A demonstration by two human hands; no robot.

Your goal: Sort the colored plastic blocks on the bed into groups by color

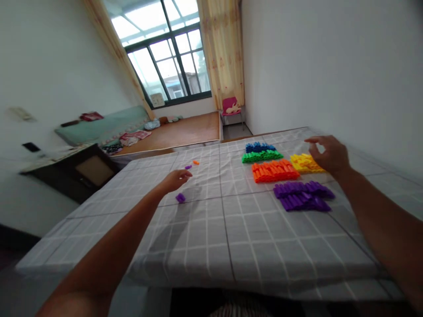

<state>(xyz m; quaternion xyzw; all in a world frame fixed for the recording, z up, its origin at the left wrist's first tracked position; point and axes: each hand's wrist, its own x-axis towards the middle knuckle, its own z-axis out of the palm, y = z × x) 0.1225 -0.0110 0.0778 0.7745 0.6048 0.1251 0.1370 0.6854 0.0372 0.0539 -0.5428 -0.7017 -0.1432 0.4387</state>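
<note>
My left hand (176, 180) is over the left-middle of the table, its fingers loosely bent and apart, with nothing visible in them. Just beyond its fingertips lies a small purple plastic piece (188, 167), with an orange piece (196, 162) a little farther off. Nearer me is a small purple clump (180, 198). My right hand (330, 154) hovers by the yellow pile (306, 163) and partly covers it; thumb and forefinger are apart. Left of the yellow sits an orange pile (275, 171). A purple pile (302, 196) lies closer to me. Green (262, 156) and blue piles (259, 147) lie behind.
A grey checked cloth (205, 237) covers the table, with some wrinkles. Past its far edge stands a low bed (191, 127) with clothes on it. A dark cabinet (89, 169) is at the left, a pink chair (230, 105) by the window. A white wall runs along the right.
</note>
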